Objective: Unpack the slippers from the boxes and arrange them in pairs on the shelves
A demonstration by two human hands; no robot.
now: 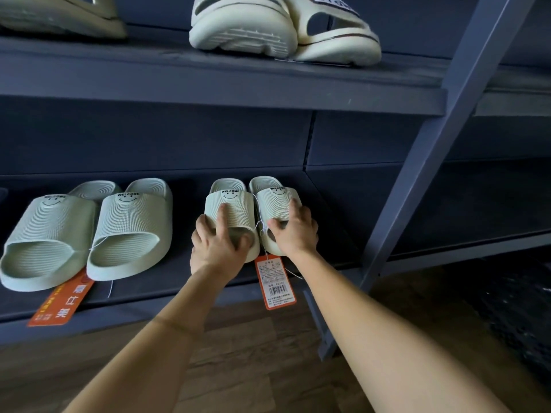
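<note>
On the lower shelf [149, 296], beside a matching pair [89, 231] already set down, sits the pale green pair of slippers [232, 204] I am placing, side by side and touching. My left hand [220, 242] grips one strap, fingers on top and thumb in the toe opening; my right hand [293, 231] holds the other likewise. They look like light, soft foam (ribbed, so hardly slippery), best held by the strap. An orange tag [275, 283] hangs over the shelf's edge.
</note>
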